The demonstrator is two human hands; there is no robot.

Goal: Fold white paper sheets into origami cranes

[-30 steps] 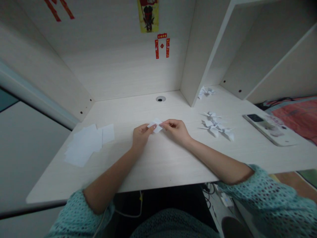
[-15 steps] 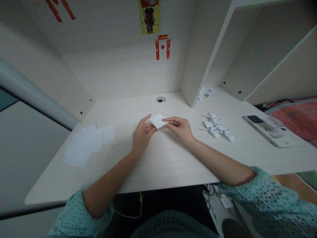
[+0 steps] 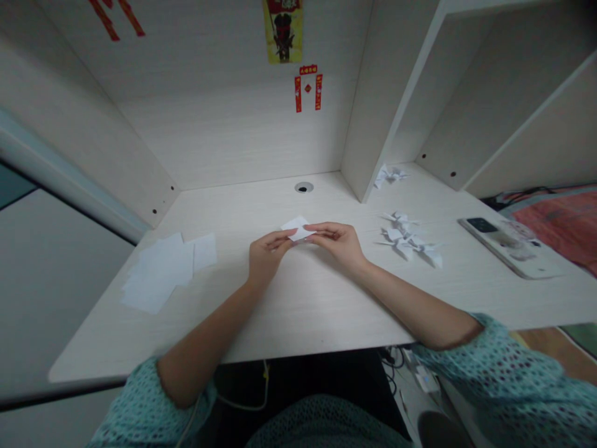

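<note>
A small folded piece of white paper (image 3: 298,227) is held between both hands, a little above the middle of the desk. My left hand (image 3: 268,252) pinches its left side with thumb and fingers. On the other side, my right hand (image 3: 339,241) grips the paper's right corner between thumb and forefinger. The lower edge of the paper is partly hidden by the fingertips. Several folded white paper cranes (image 3: 405,239) lie on the desk to the right of my right hand. Loose white paper sheets (image 3: 156,274) overlap in a pile to the left.
More folded white paper pieces (image 3: 390,175) sit by the upright divider (image 3: 373,124). A phone (image 3: 506,246) lies at the right. A cable hole (image 3: 304,186) is set near the back wall. Red fabric (image 3: 564,224) is past the desk's right edge.
My left fingers have come down from a raised, spread pose and now pinch the paper's left side. The paper shows less of its face. My right hand has barely moved.
</note>
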